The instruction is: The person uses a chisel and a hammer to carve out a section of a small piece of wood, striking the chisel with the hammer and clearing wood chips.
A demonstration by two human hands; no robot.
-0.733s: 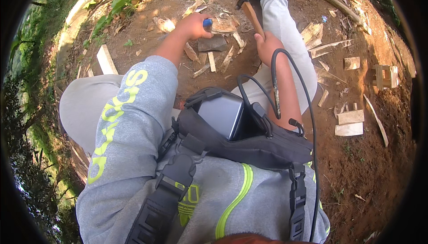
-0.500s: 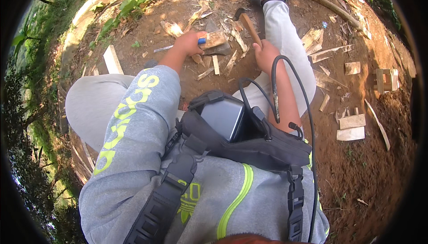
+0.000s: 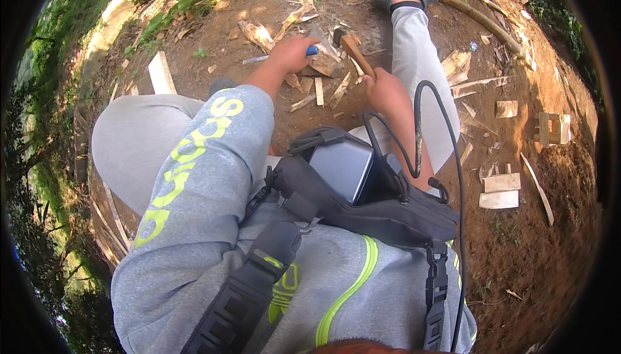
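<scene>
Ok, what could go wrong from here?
The wooden-handled tool in the right hand has its dark head near the left hand, which grips a blue-ended tool; a stray swing might hit that hand. The black cable crosses the right forearm in view and could snag. The pouch is open, so the grey device inside could slip out.

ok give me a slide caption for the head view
Left hand grips a blue-handled tool, right hand a wooden-handled one, over bare soil scattered with wood pieces.
</scene>
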